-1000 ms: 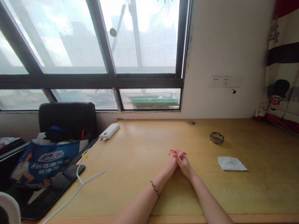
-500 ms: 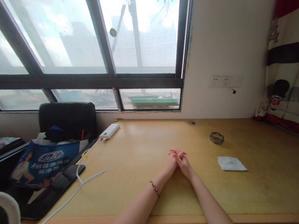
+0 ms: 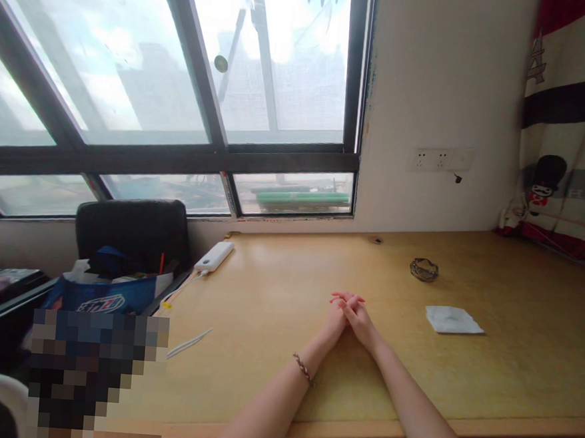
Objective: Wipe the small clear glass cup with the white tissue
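The left hand (image 3: pixel 338 317) and the right hand (image 3: pixel 362 324) are clasped together, fingers laced, and are rested over the middle of the tabletop (image 3: pixel 255 383). Nothing else can be seen held in them. A bracelet (image 3: pixel 303 369) is worn on the left wrist. To the right of the hands, apart from them, a white paper (image 3: pixel 454 320) is laid flat; beyond it, farther from the person, a dark ring (image 3: pixel 423 276) is placed. A white power bank (image 3: pixel 214 257) is set at the far left edge, and a cable (image 3: pixel 189 343) is stretched nearer the person. Beside the left edge, a blue bag (image 3: pixel 108 293) is seen in front of a black chair (image 3: pixel 132 228), its lower part hidden by a pixelated patch. Two sockets (image 3: pixel 431 160) are mounted on the wall.
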{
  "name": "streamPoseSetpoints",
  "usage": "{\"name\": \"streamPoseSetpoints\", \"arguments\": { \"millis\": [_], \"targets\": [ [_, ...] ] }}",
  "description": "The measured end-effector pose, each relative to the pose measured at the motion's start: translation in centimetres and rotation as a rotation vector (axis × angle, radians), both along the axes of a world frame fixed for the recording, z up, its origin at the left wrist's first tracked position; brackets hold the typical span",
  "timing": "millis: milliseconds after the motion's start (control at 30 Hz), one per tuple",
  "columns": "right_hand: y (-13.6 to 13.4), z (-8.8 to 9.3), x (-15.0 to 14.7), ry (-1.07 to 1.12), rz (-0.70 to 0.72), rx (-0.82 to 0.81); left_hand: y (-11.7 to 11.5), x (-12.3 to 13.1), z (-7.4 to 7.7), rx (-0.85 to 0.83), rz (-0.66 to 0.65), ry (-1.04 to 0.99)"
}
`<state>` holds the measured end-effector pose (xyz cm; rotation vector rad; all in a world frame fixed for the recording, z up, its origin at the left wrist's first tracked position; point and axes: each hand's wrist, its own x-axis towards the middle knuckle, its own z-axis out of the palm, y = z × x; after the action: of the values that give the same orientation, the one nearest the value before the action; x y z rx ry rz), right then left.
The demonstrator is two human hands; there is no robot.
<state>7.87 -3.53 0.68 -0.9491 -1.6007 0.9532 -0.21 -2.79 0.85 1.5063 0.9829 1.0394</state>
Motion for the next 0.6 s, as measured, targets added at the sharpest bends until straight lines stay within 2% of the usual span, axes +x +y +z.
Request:
{"name": "streamPoseSetpoints", "arguments": {
  "millis": [200, 600],
  "targets": [
    [-0.05, 0.13, 0.06, -0.003, -0.008, -0.006, 0.1, 0.08, 0.17, -0.006, 0.013, -0.038],
    [-0.1, 0.15, -0.01, -0.006, -0.005, 0.005, 0.0, 0.09, 0.46, -0.026, 0.04, 0.043]
  ]
}}
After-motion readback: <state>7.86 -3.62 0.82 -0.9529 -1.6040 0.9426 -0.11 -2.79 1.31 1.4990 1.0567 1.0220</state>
